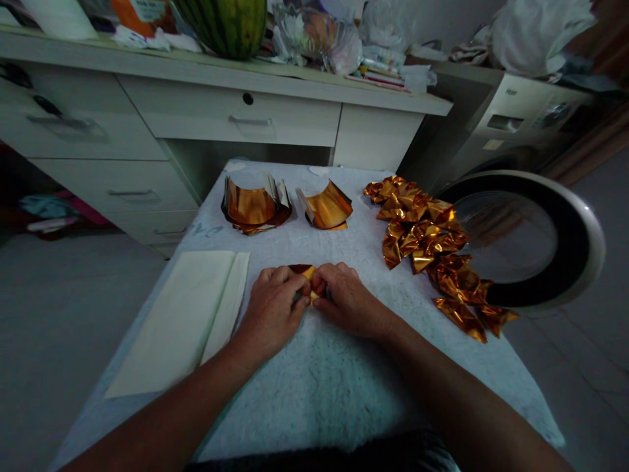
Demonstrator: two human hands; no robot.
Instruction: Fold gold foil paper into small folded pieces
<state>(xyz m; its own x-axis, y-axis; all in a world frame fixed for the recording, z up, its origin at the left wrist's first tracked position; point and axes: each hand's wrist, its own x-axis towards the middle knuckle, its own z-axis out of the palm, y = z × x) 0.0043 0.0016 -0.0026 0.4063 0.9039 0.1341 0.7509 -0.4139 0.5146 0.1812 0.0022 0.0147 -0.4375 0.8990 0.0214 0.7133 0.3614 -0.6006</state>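
Observation:
Between my two hands is a small piece of gold foil paper (308,272), partly folded, low over the cloth. My left hand (278,298) grips its left side, fingers bent around it. From the right, my right hand (346,295) pinches the other side; the fingers nearly meet. Most of the foil is hidden beneath the fingers. Beyond the hands stand a curled stack of gold foil sheets (253,206) and a smaller curled stack (330,206). To the right lies a pile of folded gold foil pieces (425,229). Pale paper sheets (181,295) lie flat to the left.
A blue-white cloth (314,393) covers the table. Behind it runs a white counter with drawers (246,121), bearing a watermelon (223,26) and a glass bowl (309,33). At right, the washing machine's round door (580,242) hangs open near the foil pile.

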